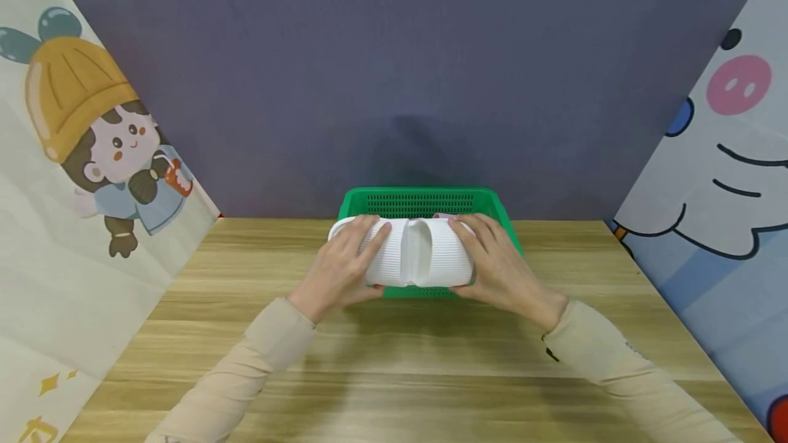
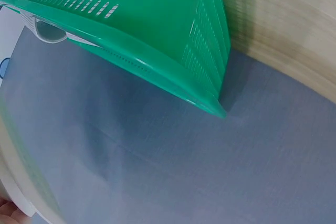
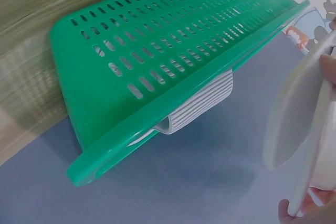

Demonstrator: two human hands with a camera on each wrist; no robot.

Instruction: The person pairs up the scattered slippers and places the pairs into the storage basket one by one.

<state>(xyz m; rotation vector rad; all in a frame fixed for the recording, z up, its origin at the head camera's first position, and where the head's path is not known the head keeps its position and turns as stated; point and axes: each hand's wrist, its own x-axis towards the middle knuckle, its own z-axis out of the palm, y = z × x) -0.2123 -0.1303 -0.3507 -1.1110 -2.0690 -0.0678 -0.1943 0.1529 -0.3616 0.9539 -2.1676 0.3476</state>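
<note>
A pair of white slippers with ribbed straps is held side by side above the green basket. My left hand grips the left slipper, fingers over the top and thumb below. On the other side, my right hand holds the right slipper in the same way. The slippers' inner edges lie close together, with a hollow opening between the straps. In the right wrist view, a pale flat sole shows at the right edge. Another white ribbed piece shows over the basket's rim inside it.
The basket stands on a wood-grain table against a dark grey wall. A bit of something pink shows inside the basket, mostly hidden. Cartoon-printed panels flank the table on both sides.
</note>
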